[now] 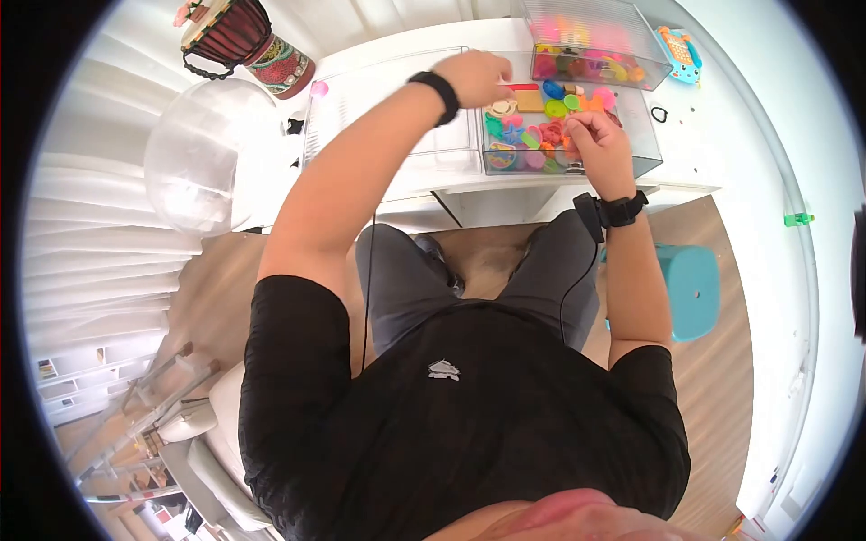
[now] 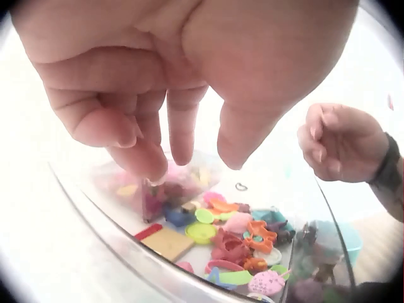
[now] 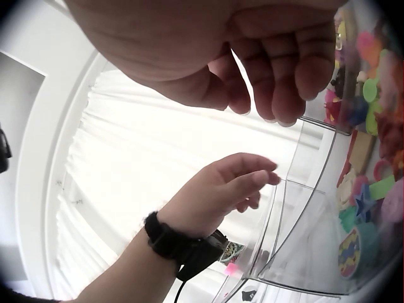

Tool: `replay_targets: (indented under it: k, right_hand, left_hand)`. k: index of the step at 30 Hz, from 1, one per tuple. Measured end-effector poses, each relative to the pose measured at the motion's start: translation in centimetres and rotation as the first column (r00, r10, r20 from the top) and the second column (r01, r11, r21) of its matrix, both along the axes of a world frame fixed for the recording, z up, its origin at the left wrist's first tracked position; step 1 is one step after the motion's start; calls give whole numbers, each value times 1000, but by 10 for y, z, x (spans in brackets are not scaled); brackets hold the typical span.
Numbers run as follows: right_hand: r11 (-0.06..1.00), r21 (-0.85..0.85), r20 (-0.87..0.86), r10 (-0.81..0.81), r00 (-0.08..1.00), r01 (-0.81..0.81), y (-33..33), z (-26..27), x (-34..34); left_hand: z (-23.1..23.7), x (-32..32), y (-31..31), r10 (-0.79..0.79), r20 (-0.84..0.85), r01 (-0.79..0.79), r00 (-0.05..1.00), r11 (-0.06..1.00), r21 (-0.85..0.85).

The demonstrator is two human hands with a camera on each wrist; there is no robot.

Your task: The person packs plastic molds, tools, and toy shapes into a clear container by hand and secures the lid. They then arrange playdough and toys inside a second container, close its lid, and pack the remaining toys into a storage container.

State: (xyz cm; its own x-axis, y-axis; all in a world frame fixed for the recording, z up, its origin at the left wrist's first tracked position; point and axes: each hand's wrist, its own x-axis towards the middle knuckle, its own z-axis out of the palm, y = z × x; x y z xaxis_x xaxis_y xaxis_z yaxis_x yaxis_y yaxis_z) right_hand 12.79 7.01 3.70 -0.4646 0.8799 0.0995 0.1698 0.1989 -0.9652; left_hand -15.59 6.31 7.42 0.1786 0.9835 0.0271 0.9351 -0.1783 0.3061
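My left hand (image 1: pixel 474 79) hovers over the back left edge of a see-through bin (image 1: pixel 648 164) of small plastic toys. Its fingers are loosely bent, with nothing between them in the left wrist view. Above the bin's right part is my right hand (image 1: pixel 603 149), fingers relaxed and bent, holding nothing in the right wrist view. Below the hands lie a tan block with a red edge (image 2: pixel 165 242), a blue star (image 3: pixel 364 203), a lime-green round toy (image 2: pixel 201 233), an orange cutter-like shape (image 2: pixel 260 237) and a pink speckled piece (image 2: pixel 267 283).
A second see-through box (image 1: pixel 645 77) with bright toys stands behind the bin; a see-through tray (image 1: pixel 388 158) lies to its left. Also around are a toy phone (image 1: pixel 680 56), a black loop (image 1: pixel 659 114), a drum (image 1: pixel 281 70), a transparent balloon (image 1: pixel 194 149) and a teal stool (image 1: pixel 696 293).
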Motion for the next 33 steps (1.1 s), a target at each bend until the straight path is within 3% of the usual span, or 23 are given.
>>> replay_targets:
  k: [2,4,6,8,10,11,14,18,20,24,26,28,30,32,33]
  right_hand:
    - [1000,16,-12,14,1000,-14,-1,-2,1]
    - [999,29,-36,37,999,-36,-2,-7,3]
    - [999,38,-48,33,998,-31,-3,-11,9]
    - [1000,15,-95,18,995,-17,-13,-7,15]
    - [999,-25,-138,43,990,-47,-20,-7,29]
    - [998,-43,-119,28,992,-34,-26,-6,37]
    - [992,-124,-134,12,991,-29,-44,-12,64]
    - [971,-222,2,-88,996,86,-67,-24,108]
    - [958,-245,22,-149,989,149,-79,-40,132]
    - [924,-268,186,-228,956,273,-109,-78,175]
    - [894,-307,352,-212,912,326,-126,-101,199]
    - [901,-260,556,-155,817,348,-149,-136,230]
    - [971,-116,747,-52,662,207,-178,-202,283]
    - [920,-283,786,60,616,272,-228,-276,338]
    - [836,-430,783,157,602,342,-250,-264,332]
  left_hand:
    - [11,-37,-17,37,36,-41,999,991,129]
    - [7,-89,-33,175,59,-184,983,954,237]
    - [2,-149,-54,349,-47,-312,936,883,350]
    - [-18,-221,-72,486,-130,-413,864,833,368]
    - [-38,-288,-82,526,-120,-506,842,847,160]
    - [-35,-294,-92,516,-96,-502,851,854,137]
    - [-45,-297,-108,495,0,-492,869,863,115]
    - [-71,-305,-103,454,28,-453,891,883,119]
    - [-75,-307,-96,421,-134,-409,897,906,108]
    - [-70,-298,-88,443,-129,-436,887,896,83]
    - [-49,-268,-90,448,-127,-440,885,894,87]
    - [-36,-248,-82,441,49,-442,896,880,175]
    - [-11,-202,-75,371,94,-383,924,898,218]
    - [4,-157,-62,188,347,-252,919,956,151]
    - [5,-137,-51,78,391,-148,917,977,152]
